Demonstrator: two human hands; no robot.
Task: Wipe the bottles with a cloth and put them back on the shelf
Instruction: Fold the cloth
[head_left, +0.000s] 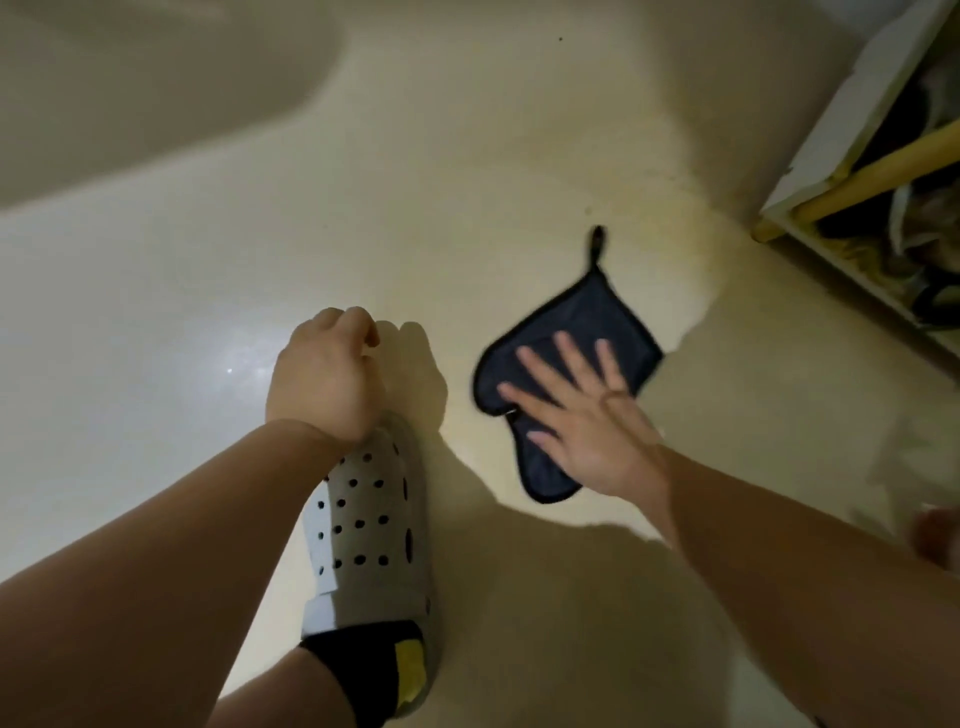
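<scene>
Fingers (574, 364) spread straight on right hand (597, 431) over soft navy looped cloth (587, 312); left hand (322, 374) fingers curled, empty

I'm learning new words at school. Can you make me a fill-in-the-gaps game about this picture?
1. The dark blue cloth lies on the ____.
2. The right hand is open with spread fingers, but the left hand is curled into a ____.
3. The grey shoe below the left hand has many round ____.

Missing words: floor; fist; holes.
</scene>
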